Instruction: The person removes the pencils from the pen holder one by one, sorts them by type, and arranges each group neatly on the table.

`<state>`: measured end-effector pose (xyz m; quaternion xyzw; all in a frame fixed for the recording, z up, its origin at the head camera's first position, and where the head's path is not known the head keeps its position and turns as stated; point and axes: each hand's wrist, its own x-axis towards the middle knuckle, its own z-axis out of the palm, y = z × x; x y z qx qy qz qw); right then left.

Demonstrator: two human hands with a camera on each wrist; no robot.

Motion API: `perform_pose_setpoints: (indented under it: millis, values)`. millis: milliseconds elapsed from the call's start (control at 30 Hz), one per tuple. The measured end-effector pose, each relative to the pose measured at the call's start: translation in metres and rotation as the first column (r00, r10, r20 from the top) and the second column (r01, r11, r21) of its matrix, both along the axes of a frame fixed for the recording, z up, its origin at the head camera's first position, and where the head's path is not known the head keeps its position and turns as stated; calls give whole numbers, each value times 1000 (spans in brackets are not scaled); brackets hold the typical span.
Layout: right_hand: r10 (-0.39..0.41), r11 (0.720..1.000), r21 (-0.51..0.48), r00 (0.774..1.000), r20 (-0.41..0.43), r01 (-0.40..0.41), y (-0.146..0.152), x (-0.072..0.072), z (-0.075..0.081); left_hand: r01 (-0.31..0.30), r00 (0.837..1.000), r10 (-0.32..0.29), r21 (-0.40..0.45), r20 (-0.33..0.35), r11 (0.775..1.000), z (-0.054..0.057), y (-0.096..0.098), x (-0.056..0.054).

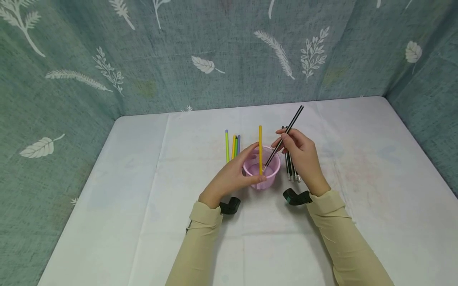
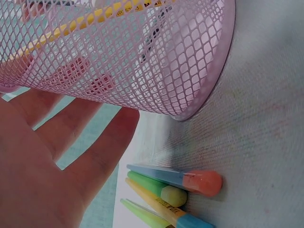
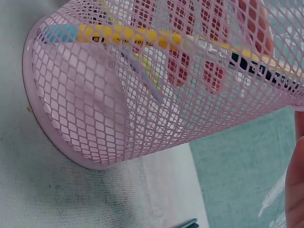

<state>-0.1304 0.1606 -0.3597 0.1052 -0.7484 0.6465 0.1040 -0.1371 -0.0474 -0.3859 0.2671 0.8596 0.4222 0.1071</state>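
A pink mesh pencil cup (image 1: 262,183) stands upright on the white tabletop. My left hand (image 1: 232,174) holds it from the left, thumb at the near rim and fingers along the far side. Inside the cup leans a yellow pencil (image 1: 260,149); through the mesh in the right wrist view, its blue end (image 3: 61,33) is down by the base. My right hand (image 1: 300,151) pinches a black striped pencil (image 1: 295,117) between thumb and fingers, tilted over the cup. The black pencil's pale lower end is inside the cup, above the bottom.
Left of the cup lie several coloured pencils, among them a light green pencil (image 1: 227,146) and a blue pencil (image 2: 156,175). Several black pencils (image 1: 289,165) lie to the right, partly under my right hand. A leaf-patterned curtain (image 1: 229,51) hangs behind the table (image 1: 179,238).
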Motion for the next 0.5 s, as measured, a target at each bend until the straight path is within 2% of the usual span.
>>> perform_pose_setpoints:
  millis: [167, 300, 500]
  values:
    - [-12, 1000, -24, 1000, -14, 12, 4, -8, -11, -10, 1000, 10, 4, -2, 1000, -1, 0, -1]
    - [-64, 996, -68, 997, -42, 61, 7, -8, -9, -14, 1000, 14, -3, -1, 1000, -1, 0, -1]
    - [-126, 981, -155, 990, -68, 114, 9, 0, 3, -3, 1000, 3, 13, -3, 1000, -1, 0, -1]
